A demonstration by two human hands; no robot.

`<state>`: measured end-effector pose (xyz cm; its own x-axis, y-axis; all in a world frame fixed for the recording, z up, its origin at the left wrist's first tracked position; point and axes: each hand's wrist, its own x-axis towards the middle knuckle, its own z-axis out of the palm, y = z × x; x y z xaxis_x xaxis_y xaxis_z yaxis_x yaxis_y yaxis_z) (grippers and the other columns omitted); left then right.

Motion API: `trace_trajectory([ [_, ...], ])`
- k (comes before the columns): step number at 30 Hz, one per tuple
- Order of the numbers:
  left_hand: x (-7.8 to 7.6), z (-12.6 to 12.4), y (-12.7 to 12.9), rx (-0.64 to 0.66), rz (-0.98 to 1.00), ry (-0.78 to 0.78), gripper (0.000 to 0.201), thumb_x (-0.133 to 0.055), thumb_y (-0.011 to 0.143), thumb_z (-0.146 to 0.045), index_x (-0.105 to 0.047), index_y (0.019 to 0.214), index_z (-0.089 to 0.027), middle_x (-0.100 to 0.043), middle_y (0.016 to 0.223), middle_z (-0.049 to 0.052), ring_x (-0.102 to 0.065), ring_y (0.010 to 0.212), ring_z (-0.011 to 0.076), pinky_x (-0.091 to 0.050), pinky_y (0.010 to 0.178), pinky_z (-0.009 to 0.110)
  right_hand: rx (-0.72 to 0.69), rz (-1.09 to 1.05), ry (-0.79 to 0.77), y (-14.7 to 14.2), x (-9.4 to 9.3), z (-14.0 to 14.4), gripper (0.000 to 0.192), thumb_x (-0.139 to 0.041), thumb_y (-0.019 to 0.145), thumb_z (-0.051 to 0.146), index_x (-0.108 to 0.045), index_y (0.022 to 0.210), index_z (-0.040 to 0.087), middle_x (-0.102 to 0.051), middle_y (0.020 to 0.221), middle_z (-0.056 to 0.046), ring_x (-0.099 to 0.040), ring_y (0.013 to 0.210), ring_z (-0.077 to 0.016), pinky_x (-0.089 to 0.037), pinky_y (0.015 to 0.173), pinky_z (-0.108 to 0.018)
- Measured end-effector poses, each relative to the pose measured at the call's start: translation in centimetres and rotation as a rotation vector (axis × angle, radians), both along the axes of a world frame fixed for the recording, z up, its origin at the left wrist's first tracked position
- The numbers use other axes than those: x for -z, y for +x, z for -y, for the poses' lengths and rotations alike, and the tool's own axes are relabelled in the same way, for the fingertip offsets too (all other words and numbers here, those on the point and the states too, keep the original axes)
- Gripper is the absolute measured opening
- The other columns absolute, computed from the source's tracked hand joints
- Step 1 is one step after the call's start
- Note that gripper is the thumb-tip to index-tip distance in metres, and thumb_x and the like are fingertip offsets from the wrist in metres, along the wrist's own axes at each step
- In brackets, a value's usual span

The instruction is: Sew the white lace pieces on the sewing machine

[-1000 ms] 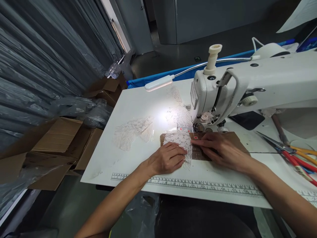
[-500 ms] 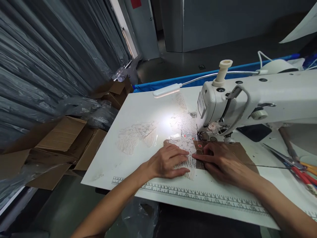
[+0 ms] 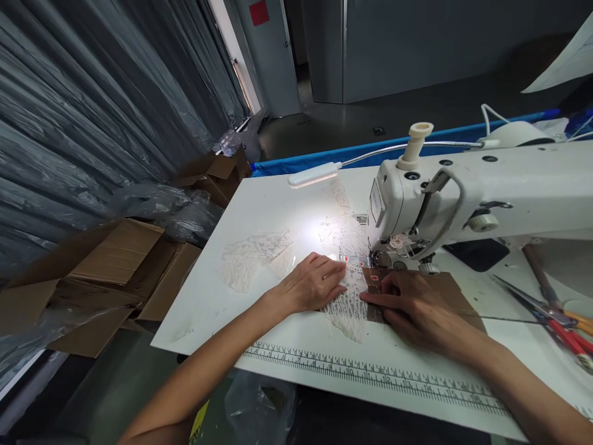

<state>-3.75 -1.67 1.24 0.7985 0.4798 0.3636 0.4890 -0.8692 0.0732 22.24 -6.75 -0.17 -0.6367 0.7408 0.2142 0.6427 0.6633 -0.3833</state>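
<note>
Now the left hand lies palm down at the ten o'clock side of the lace, fingers loosely spread, while the right hand, apart from it, puts its forefinger to the three o'clock edge; whether its curled fingers grip anything, I cannot tell. The lace lies partly over a brown sheet on the desk, at seven o'clock from the sewing machine.

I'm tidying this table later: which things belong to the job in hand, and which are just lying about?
In the job:
lace under the left hand
brown sheet under the right hand
sewing machine
lit lamp

Seemingly just lying about:
scissors
cardboard box
clear plastic
</note>
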Motion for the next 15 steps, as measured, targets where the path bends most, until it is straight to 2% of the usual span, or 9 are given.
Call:
trace_trajectory([
  [4,0.3,-0.7,-0.3,-0.212,0.150,-0.169,0.017,-0.051,0.095,-0.027,-0.061,0.101,-0.014,-0.065,0.105,0.008,-0.060,0.087,0.0181,-0.049,0.071,0.033,0.000,-0.003,-0.011,-0.1,-0.2,0.0,0.041,-0.048,0.091,0.016,-0.061,0.124,0.036,-0.055,0.102,-0.007,-0.055,0.094,-0.0231,-0.042,0.083,-0.042],
  [8,0.2,-1.5,0.1,-0.358,0.251,-0.382,0.014,-0.057,0.091,-0.024,-0.059,0.078,-0.017,-0.061,0.084,0.002,-0.056,0.078,0.0156,-0.045,0.064,0.027,-0.004,-0.002,-0.020,0.0,-0.2,-0.1,0.039,-0.049,0.091,0.015,-0.062,0.121,0.036,-0.054,0.102,-0.006,-0.054,0.093,-0.0225,-0.042,0.082,-0.042],
  [12,-0.3,-1.8,0.4,-0.371,0.236,-0.440,0.021,-0.058,0.090,-0.022,-0.054,0.070,-0.017,-0.057,0.077,0.001,-0.053,0.072,0.0143,-0.042,0.060,0.026,-0.006,0.010,-0.025,0.1,-0.1,-0.1,0.041,-0.049,0.091,0.015,-0.060,0.123,0.037,-0.054,0.102,-0.005,-0.055,0.093,-0.0222,-0.042,0.082,-0.042],
  [15,-0.8,-1.8,0.4,-0.357,0.187,-0.364,0.016,-0.057,0.090,-0.023,-0.057,0.076,-0.016,-0.060,0.084,0.003,-0.055,0.074,0.0148,-0.043,0.060,0.027,0.000,0.021,-0.021,0.1,0.0,-0.1,0.042,-0.048,0.092,0.017,-0.059,0.125,0.039,-0.054,0.102,-0.006,-0.055,0.094,-0.0230,-0.043,0.082,-0.043],
])
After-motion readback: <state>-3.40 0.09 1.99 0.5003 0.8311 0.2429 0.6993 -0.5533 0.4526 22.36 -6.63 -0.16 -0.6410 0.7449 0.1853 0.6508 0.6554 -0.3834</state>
